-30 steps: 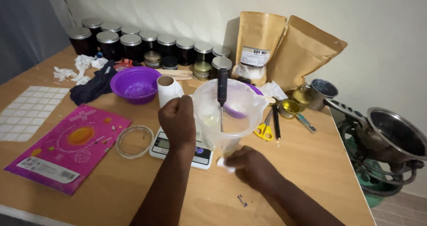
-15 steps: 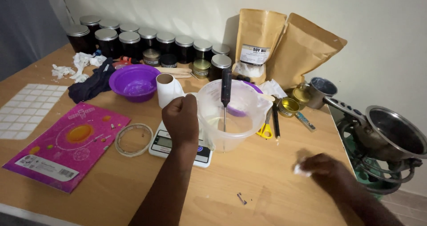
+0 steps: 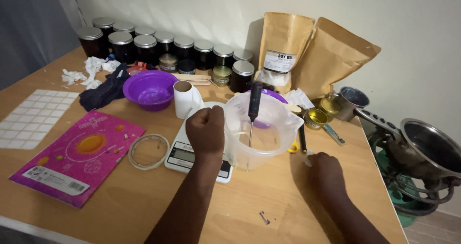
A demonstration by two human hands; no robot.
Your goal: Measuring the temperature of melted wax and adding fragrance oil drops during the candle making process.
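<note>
— Wooden table (image 3: 120,205) against a white wall, jars (image 3: 144,45) along the far edge. What changed?

— The right hand (image 3: 326,173), closed on a white scrap, has drawn back toward the clear jug (image 3: 261,129) on the scale (image 3: 192,153). The left hand (image 3: 206,129), fisted at the jug's handle side, stayed put.

Clear plastic measuring jug (image 3: 261,131), upright on white digital scale (image 3: 192,153), handle side gripped by closed left hand (image 3: 205,129), black-handled stirrer (image 3: 254,102) standing upright inside jug, small white scrap (image 3: 308,160) pinched at right hand (image 3: 326,174), resting on counter (image 3: 269,205)
</note>
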